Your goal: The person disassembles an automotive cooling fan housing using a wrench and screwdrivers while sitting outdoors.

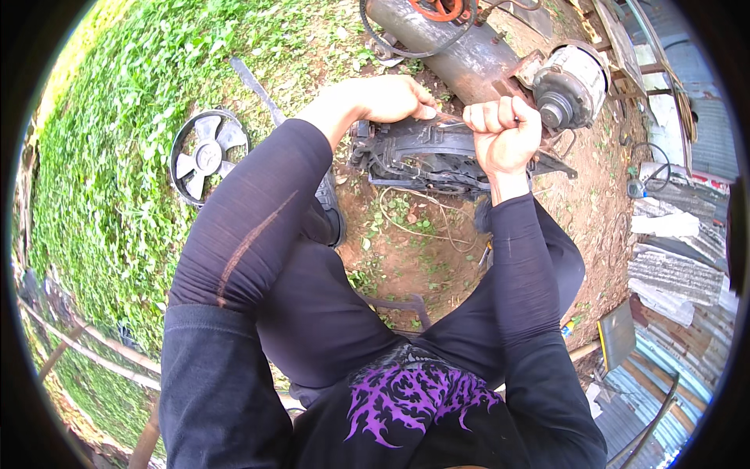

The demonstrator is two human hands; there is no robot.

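Your left hand [391, 98] is at the upper edge of the black frame [391, 147], thumb and fingers pressed together; what they pinch is unclear. Your right hand [506, 137] is closed in a fist nearby, its contents hidden. The frame is ahead of you above bare soil [398, 258], right of the fan [208, 158] on the grass [101, 195].

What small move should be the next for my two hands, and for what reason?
Perhaps steady the black frame with the left hand before the right hand pushes or pulls: both hands are at its upper edge, the right closed in a fist, and a thin brownish piece shows between them. What the fist holds is hidden.
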